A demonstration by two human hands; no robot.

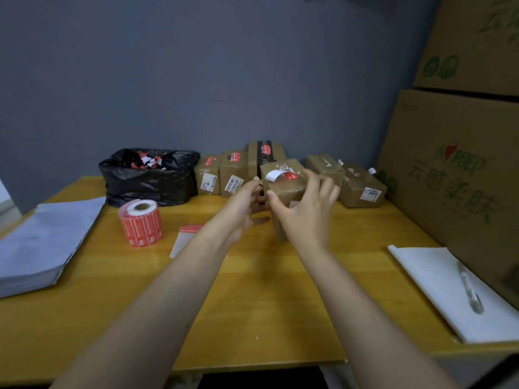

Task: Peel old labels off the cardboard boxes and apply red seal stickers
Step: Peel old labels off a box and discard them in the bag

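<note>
Both my hands hold a small cardboard box [283, 181] above the middle of the yellow table [252, 290]. My left hand [245, 203] grips its left side and my right hand [306, 209] curls round its front and right side. On the box's top a red seal sticker [282, 175] curls up at its white end, beside white scraps of an old label. A roll of red seal stickers [141, 222] stands to the left. A loose strip of backing paper with a red sticker end [184, 240] lies near my left forearm.
Several small boxes [233, 174] line the back wall, two more [362, 185] at the right. A black rubbish bag [148, 178] holds torn label scraps. Grey mailer bags [42, 242] lie stacked at the left; a white pad with a pen [460, 287] at the right. Large cartons [460, 169] stand at the right.
</note>
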